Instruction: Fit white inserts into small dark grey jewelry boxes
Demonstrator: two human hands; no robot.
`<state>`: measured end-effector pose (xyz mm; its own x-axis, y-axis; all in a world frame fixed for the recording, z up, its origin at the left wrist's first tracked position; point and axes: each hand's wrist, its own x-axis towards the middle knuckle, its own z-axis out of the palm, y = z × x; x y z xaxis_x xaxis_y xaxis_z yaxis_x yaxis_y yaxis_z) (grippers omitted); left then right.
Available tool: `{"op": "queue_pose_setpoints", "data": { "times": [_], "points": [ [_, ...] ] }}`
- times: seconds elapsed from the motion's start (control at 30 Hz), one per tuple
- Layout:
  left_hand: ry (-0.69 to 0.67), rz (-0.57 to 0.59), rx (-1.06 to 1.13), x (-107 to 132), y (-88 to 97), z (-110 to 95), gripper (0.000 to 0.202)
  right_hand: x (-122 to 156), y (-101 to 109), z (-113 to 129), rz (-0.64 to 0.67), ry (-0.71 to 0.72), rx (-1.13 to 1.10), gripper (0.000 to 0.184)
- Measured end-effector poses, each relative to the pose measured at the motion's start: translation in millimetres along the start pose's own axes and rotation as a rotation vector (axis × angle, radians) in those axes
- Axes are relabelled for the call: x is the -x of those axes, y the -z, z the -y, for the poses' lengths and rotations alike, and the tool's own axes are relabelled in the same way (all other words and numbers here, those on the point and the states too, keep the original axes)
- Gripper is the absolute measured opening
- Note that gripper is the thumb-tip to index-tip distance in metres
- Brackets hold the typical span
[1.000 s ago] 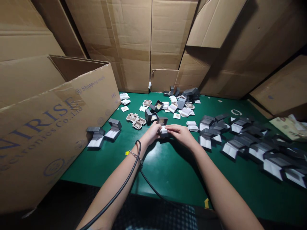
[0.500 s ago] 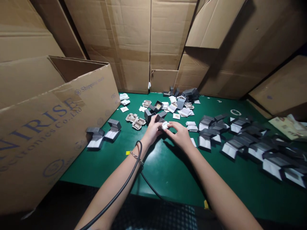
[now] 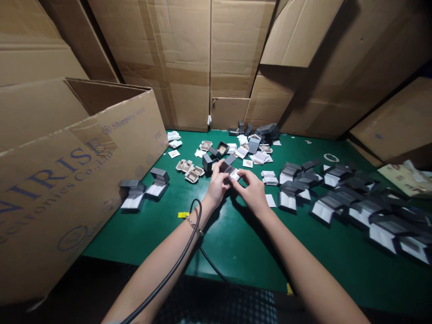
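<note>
Both my hands meet over the green table, a little beyond its middle. My left hand is closed round a small dark grey hinged box whose lid stands open. My right hand pinches a white insert at the box's mouth, fingers curled. A bracelet is on my left wrist, and a black cable runs over that forearm.
A big printed carton stands open at the left. Two open grey boxes lie beside it. Several open grey boxes with white inserts crowd the right. Loose inserts and boxes lie at the back. Cardboard walls surround the table.
My hands have moved slightly further from me with the small box. The box has been tilted, its lid now up, and my right fingers have shifted onto the white insert.
</note>
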<state>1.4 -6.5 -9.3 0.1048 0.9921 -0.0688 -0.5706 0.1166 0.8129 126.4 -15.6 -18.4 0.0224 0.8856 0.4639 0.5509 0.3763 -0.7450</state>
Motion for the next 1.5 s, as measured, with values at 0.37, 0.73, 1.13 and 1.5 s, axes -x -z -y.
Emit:
{"op": "queue_pose_setpoints", "data": {
  "times": [0.37, 0.73, 1.13, 1.5],
  "points": [
    [-0.081, 0.044, 0.030, 4, -1.5, 7, 0.052, 4, -3, 3, -0.055, 0.005, -0.041, 0.017],
    [-0.127, 0.017, -0.002, 3, -0.9, 11, 0.056, 4, 0, 9, -0.073, -0.016, -0.030, 0.023],
    [-0.170, -0.011, -0.065, 2, 1.9, 9, 0.051, 2, -2, 2, 0.027, -0.136, -0.124, 0.039],
    [-0.242, 0.018, -0.292, 4, -2.9, 10, 0.054, -3, -12, -8, 0.190, -0.420, -0.572, 0.052]
  ]
}}
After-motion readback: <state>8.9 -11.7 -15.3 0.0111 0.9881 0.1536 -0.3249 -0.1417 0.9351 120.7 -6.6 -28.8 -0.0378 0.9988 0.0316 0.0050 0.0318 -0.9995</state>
